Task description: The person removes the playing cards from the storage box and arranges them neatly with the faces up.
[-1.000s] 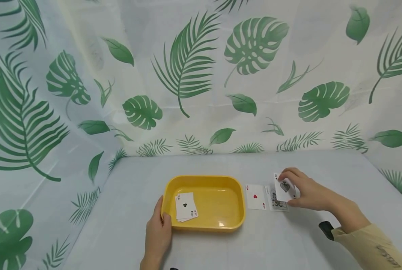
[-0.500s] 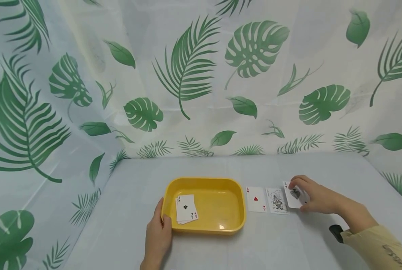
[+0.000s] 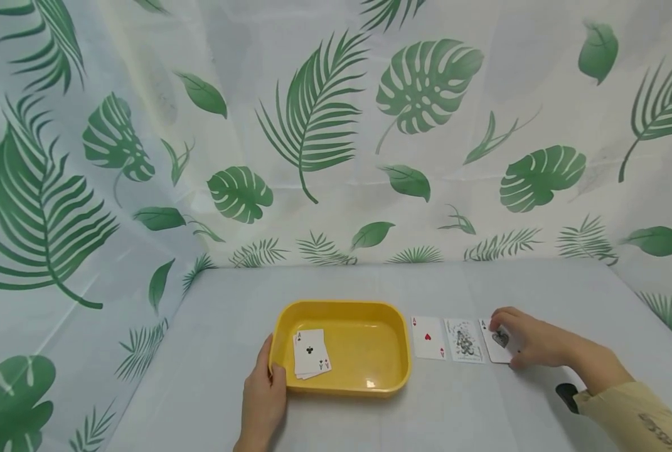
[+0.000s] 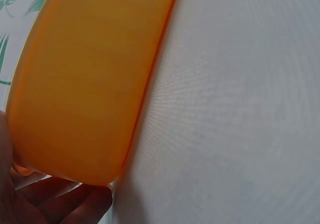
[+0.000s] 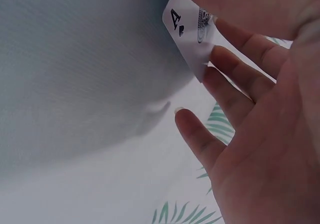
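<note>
My left hand [image 3: 264, 392] grips the left end of a yellow plastic tray [image 3: 364, 351], thumb over the rim; in the left wrist view its fingers lie against the tray's outer wall [image 4: 90, 83]. At the right, my right hand [image 3: 544, 342] pinches an ace of spades playing card [image 3: 497, 350] by its edges, low at the table. The right wrist view shows a corner of that ace of spades [image 5: 187, 33] between thumb and fingers. Left of it lie a joker card [image 3: 464, 341] and an ace of hearts [image 3: 428, 338], face up in a row.
Inside the tray's left part lies a small stack of cards with an ace of clubs [image 3: 310, 349] on top. A pale cloth [image 3: 200, 351] covers the table. Behind and at the sides hangs a white curtain [image 3: 324, 81] with green leaf prints.
My right hand has moved right and down with the ace of spades, from over the joker to the table on its right, uncovering the joker. My left hand keeps its hold on the tray.
</note>
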